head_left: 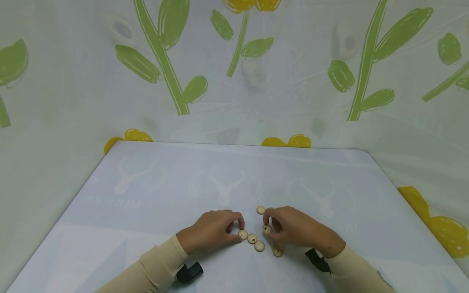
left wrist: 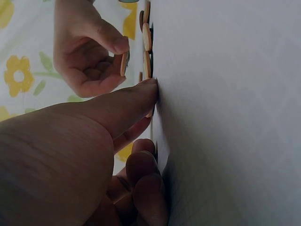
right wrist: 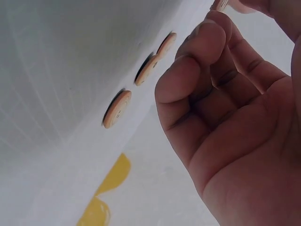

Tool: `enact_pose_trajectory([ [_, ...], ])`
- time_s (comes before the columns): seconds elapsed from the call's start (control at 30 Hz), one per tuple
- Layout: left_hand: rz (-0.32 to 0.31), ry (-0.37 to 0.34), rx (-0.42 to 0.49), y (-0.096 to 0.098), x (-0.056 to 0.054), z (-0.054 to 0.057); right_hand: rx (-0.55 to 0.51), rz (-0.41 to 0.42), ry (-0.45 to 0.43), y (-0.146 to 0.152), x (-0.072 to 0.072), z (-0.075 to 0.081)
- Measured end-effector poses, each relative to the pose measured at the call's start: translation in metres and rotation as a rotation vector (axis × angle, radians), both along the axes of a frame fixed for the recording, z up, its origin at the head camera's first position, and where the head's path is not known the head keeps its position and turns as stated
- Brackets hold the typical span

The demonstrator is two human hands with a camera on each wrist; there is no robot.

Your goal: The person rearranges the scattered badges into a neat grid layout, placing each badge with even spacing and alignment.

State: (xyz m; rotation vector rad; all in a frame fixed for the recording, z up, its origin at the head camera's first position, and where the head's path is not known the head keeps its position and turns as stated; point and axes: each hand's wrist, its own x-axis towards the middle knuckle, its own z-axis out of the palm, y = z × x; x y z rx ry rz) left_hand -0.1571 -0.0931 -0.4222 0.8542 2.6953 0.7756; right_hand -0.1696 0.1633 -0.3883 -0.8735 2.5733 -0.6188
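Several round wooden buttons lie on the table in the head view. My left hand (head_left: pixel 210 232) pinches one wooden button (head_left: pixel 243 234) at the table surface, thumb on the near side and index finger on the far side. Touching that button is another button (head_left: pixel 252 238), with a third button (head_left: pixel 259 246) just nearer to me. My right hand (head_left: pixel 300 228) holds a button (head_left: pixel 267 230) between thumb and index finger; the left wrist view shows this held button (left wrist: pixel 124 63) tilted on edge, off the table. Beneath the right hand lies a button (head_left: pixel 277 251), partly covered.
Beyond the right fingers sits a button (head_left: pixel 261 210), with one more partly hidden beside it. The pale table (head_left: pixel 165 175) carries faint deer-head prints. A white curtain (head_left: pixel 293 81) with green leaves and yellow flowers hangs around its edges. Dark straps (head_left: pixel 189 272) sit at both wrists.
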Motion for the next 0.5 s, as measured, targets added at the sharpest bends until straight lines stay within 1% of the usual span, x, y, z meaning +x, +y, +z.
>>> enact_pose_trajectory([
  [0.5, -0.011, 0.004, 0.007, -0.0012, 0.001, 0.0004, 0.002, 0.002, 0.054, -0.005, -0.0051, -0.0022],
])
